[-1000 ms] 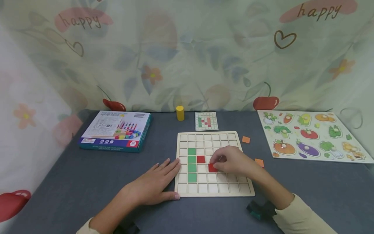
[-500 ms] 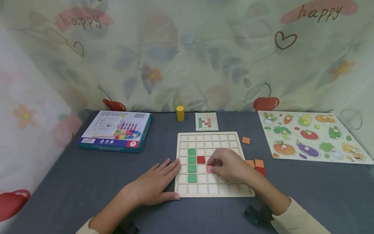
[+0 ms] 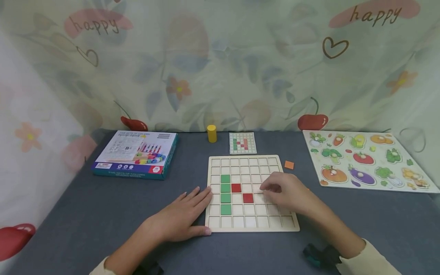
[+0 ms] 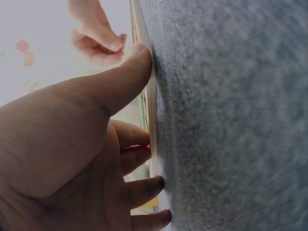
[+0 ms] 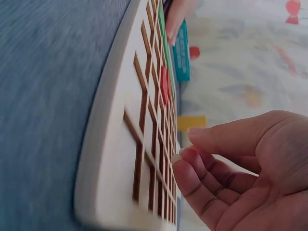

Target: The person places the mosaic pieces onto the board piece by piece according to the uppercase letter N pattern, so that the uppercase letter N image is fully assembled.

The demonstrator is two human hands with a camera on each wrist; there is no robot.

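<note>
A wooden grid board (image 3: 252, 228) lies flat before me. Four-sided flat tiles sit in its cells: a column of several green tiles (image 3: 225, 187), one red tile (image 3: 236, 188) beside them and a second red tile (image 3: 248, 198) one row nearer and one column right. My left hand (image 3: 180, 217) rests at the board's left edge, fingers extended, thumb by the near corner. Over the board's right half hovers my right hand (image 3: 287, 193), fingers loosely bent. In the right wrist view its thumb (image 5: 216, 137) and fingertips hold nothing.
An orange tile (image 3: 289, 164) lies right of the board; my right forearm hides others. Behind the board are a pattern card (image 3: 242, 149) and a yellow cylinder (image 3: 212, 133). A boxed set (image 3: 134, 154) lies left, a vegetable puzzle board (image 3: 368, 160) right.
My right hand has let go of the red tile, which now lies in its cell, and has drawn back to the right. The left hand has stayed put.
</note>
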